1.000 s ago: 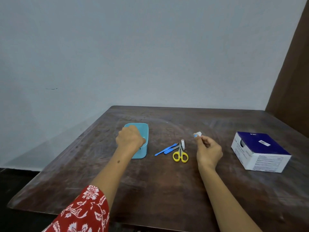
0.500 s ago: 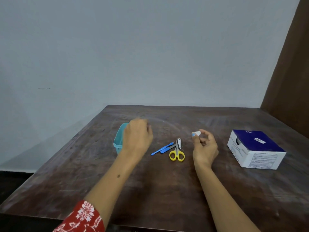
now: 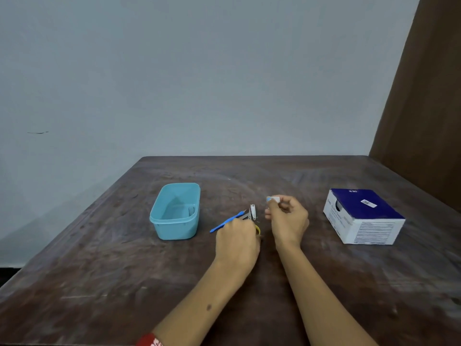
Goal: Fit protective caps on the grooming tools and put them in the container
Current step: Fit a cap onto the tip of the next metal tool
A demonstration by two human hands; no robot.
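We take the turquoise container (image 3: 175,212) as our landmark; it stands on the dark wooden table (image 3: 124,283), open on top, and inside it we see one small pale object that is too small to identify. To the right of the container lies a small group of grooming tools. A blue tool (image 3: 225,222) lies slanted, its near end pointing toward the container. Just beside it, farther from the container, is a silver nail clipper (image 3: 252,212), and a little piece of the yellow scissors handle (image 3: 257,230) shows at the edge of our left hand.

Our left hand (image 3: 237,243) is down over these tools, with the back of the hand up. The fingers are curled over the scissors, and we cannot tell if they already grip them.

Our right hand (image 3: 287,221) is farther right from the container, above the table. Its thumb and forefinger pinch a small white and blue cap (image 3: 273,199), and the other fingers are folded in.

Much farther right from the container stands a blue and white cardboard box (image 3: 361,216), well apart from both hands.
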